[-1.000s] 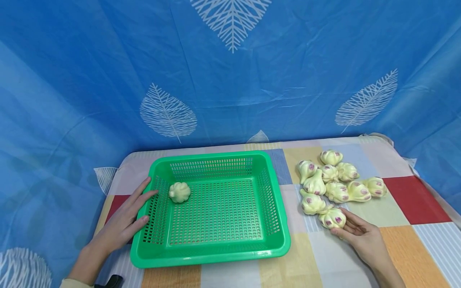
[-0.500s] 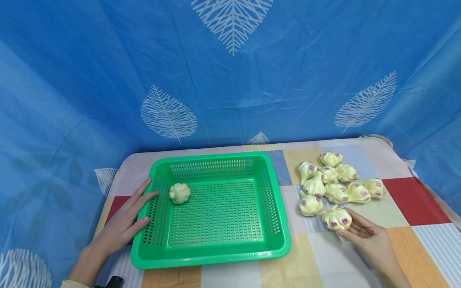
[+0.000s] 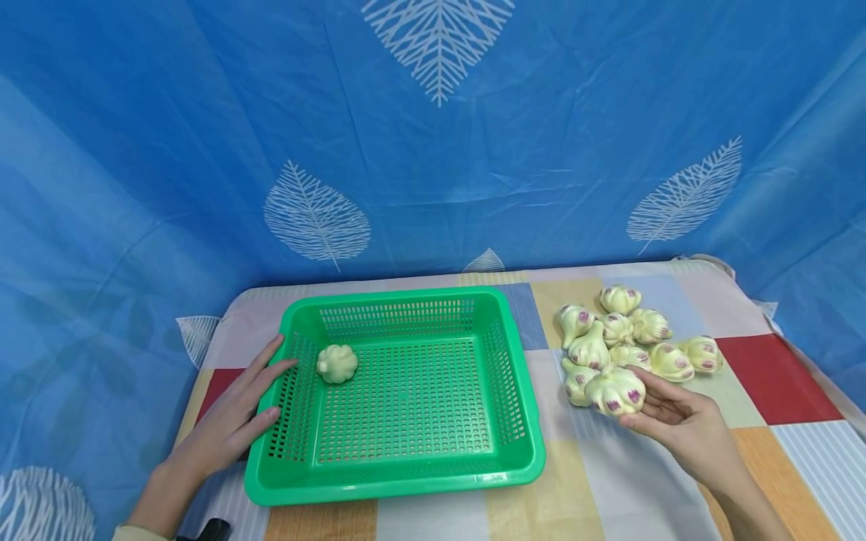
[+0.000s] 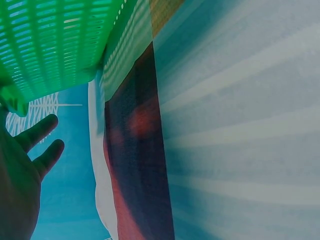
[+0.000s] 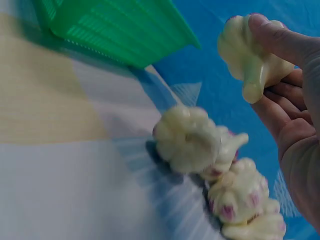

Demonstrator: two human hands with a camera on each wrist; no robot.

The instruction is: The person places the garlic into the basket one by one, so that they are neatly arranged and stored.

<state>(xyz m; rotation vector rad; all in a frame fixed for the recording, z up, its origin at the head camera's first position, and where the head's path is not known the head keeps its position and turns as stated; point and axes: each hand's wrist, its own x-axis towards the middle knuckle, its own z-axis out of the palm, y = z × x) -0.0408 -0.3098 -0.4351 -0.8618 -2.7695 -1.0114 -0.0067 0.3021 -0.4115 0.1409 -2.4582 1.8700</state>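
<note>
In the head view my right hand (image 3: 683,421) pinches a pale garlic bulb (image 3: 616,391) with purple patches between thumb and fingers. The right wrist view shows that garlic bulb (image 5: 240,47) raised off the cloth, stem angled downward. Directly behind it lies the pile of similar bulbs (image 3: 588,349), part of which it covers. My left hand (image 3: 223,421) rests against the left side of a green plastic basket (image 3: 399,490), its fingers extended over the rim. One plain pale bulb (image 3: 337,364) sits inside the basket, near the left wall.
A patchwork cloth (image 3: 555,488) covers the table. Blue curtain (image 3: 433,188) with white leaf prints hangs behind and at both sides. A small black object (image 3: 215,530) shows near the left forearm at the lower edge.
My right hand has lifted the garlic bulb from the near end of the pile; it shifted slightly right, then up and left. The left hand and basket have stayed put.
</note>
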